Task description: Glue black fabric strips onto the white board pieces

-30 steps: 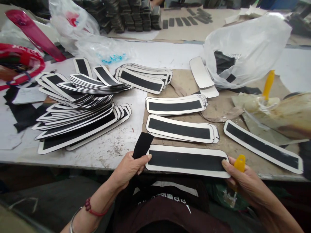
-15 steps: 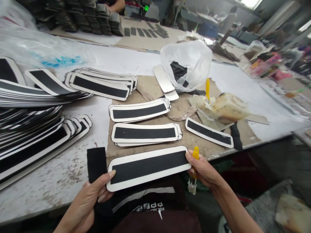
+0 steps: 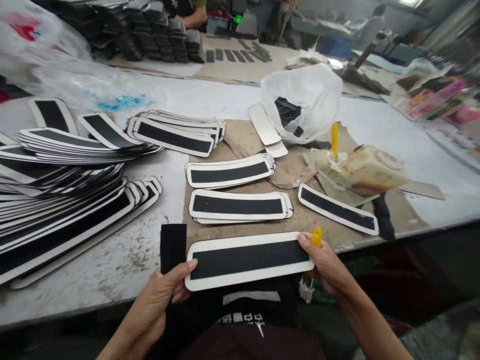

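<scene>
A long white panel with a black strip down its middle point(image 3: 247, 261) is held at both ends over the table's front edge. My left hand point(image 3: 168, 287) grips its left end, thumb on top. At the right end, my right hand point(image 3: 324, 260) pinches the panel and also holds a yellow-handled brush point(image 3: 316, 237), bristles hanging below. A black fabric piece point(image 3: 173, 247) lies beside my left thumb. Just beyond the held panel are two small stacks of similar panels, the nearer point(image 3: 240, 204) and the farther point(image 3: 230, 172), on brown cardboard point(image 3: 240, 131).
Large panel piles point(image 3: 75, 225) fill the left. A single panel point(image 3: 337, 209) lies right, near a glue-stained container point(image 3: 371, 167) with another yellow brush point(image 3: 334, 137). Behind are a white plastic bag point(image 3: 318, 100) with black scraps, clear plastic point(image 3: 97, 85), and a person's arm point(image 3: 195, 17).
The whole view has shifted, so the table's contents appear farther right. The held panel looks slightly more level, and both hands keep their grip.
</scene>
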`<action>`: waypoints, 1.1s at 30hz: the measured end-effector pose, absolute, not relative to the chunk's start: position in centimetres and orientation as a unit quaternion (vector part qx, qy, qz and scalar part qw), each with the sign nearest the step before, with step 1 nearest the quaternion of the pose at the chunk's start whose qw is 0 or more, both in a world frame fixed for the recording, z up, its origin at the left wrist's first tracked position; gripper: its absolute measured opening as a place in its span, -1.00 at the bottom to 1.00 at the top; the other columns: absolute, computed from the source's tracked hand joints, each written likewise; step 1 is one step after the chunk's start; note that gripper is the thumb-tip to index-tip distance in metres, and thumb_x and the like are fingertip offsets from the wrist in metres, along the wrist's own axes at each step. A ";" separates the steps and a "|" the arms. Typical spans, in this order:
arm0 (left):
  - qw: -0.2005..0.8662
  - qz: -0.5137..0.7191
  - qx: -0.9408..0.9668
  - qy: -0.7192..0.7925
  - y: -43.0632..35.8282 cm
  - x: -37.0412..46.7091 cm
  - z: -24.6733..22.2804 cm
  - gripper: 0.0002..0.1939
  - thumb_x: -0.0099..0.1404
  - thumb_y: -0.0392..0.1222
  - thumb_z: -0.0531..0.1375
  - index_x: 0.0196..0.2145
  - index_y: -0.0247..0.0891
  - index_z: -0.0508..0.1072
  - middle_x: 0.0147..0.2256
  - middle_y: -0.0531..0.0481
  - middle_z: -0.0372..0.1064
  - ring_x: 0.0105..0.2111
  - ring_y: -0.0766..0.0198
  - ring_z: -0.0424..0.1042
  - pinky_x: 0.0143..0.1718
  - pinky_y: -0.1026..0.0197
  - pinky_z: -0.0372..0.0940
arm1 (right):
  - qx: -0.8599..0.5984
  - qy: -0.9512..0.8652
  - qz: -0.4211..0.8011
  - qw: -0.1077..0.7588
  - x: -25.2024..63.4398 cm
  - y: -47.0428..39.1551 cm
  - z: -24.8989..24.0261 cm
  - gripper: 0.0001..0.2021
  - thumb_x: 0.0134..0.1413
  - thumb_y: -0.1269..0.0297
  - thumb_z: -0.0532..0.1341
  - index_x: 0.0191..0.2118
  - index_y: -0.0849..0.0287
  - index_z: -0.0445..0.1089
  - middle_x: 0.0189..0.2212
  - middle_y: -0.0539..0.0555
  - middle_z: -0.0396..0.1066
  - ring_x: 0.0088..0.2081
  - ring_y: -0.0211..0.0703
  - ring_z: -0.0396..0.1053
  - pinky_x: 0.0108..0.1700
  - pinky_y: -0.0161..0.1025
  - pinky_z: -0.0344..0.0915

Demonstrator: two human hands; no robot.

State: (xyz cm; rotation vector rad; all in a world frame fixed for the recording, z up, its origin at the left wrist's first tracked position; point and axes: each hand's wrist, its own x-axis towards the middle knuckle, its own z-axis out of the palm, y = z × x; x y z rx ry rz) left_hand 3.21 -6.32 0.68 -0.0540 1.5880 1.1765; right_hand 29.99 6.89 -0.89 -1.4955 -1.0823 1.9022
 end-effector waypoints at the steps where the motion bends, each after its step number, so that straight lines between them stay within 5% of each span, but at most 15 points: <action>1: 0.553 0.503 -0.038 0.663 -6.3 3.0 0.8 -0.67 -0.20 -0.09 0.39 -0.54 -0.30 0.37 -0.65 0.06 0.30 -0.66 0.30 0.32 -0.65 0.29 0.29 | -0.545 -0.377 0.707 0.245 29.8 7.0 -0.6 -0.67 -0.05 0.00 0.27 -0.41 0.17 0.25 -0.55 -0.07 0.28 -0.51 -0.28 0.26 -0.45 -0.37 0.24; 8: 0.565 0.540 -0.011 0.624 -3.8 0.4 2.5 -0.59 -0.16 -0.07 0.37 -0.69 -0.22 0.17 -0.76 0.21 0.00 -0.76 0.47 0.05 -0.74 0.37 0.09 | -0.515 -0.382 0.726 0.248 27.5 11.2 3.0 -0.68 -0.10 0.05 0.32 -0.38 0.18 0.29 -0.52 -0.02 0.31 -0.51 -0.28 0.29 -0.47 -0.37 0.30; 13: 0.524 0.564 0.072 0.634 -0.2 -2.3 4.0 -0.61 -0.15 -0.09 0.38 -0.65 -0.22 0.19 -0.75 0.23 -0.02 -0.76 0.49 -0.02 -0.75 0.38 0.01 | -0.489 -0.492 0.676 0.249 24.9 16.4 4.9 -0.63 -0.12 -0.03 0.31 -0.46 0.18 0.25 -0.56 -0.04 0.23 -0.54 -0.30 0.21 -0.52 -0.38 0.24; 19: 0.497 0.567 0.106 0.648 2.2 -3.9 3.9 -0.67 -0.11 -0.06 0.38 -0.53 -0.24 0.33 -0.71 0.20 0.05 -0.71 0.42 0.11 -0.68 0.34 0.10 | -0.448 -0.570 0.659 0.198 22.9 20.1 4.6 -0.65 -0.01 -0.09 0.18 -0.42 0.13 0.31 -0.47 -0.01 0.35 -0.43 -0.19 0.30 -0.35 -0.28 0.29; 24: 0.500 0.578 0.110 0.636 3.3 -4.7 3.4 -0.60 -0.06 -0.01 0.37 -0.58 -0.25 0.21 -0.68 0.21 0.02 -0.69 0.50 0.01 -0.69 0.41 -0.02 | -0.434 -0.622 0.625 0.185 22.1 21.5 4.3 -0.65 0.04 -0.09 0.14 -0.37 0.13 0.34 -0.41 0.03 0.38 -0.35 -0.12 0.32 -0.29 -0.24 0.27; 28: 0.499 0.568 0.119 0.644 4.1 -5.4 3.0 -0.54 -0.07 -0.01 0.38 -0.59 -0.25 0.14 -0.68 0.25 -0.10 -0.69 0.53 -0.14 -0.70 0.42 -0.17 | -0.470 -0.689 0.525 0.165 21.5 22.6 4.1 -0.61 0.04 -0.12 0.11 -0.43 0.16 0.31 -0.46 0.03 0.35 -0.38 -0.14 0.28 -0.34 -0.27 0.20; 33: 0.488 0.550 0.149 0.661 5.1 -5.9 2.9 -0.53 -0.06 0.00 0.37 -0.59 -0.25 0.13 -0.68 0.22 -0.05 -0.66 0.51 -0.10 -0.66 0.40 -0.13 | -0.514 -0.767 0.342 0.172 20.9 24.1 3.7 -0.59 -0.01 -0.13 0.14 -0.50 0.17 0.23 -0.57 -0.04 0.22 -0.47 -0.22 0.18 -0.42 -0.31 0.08</action>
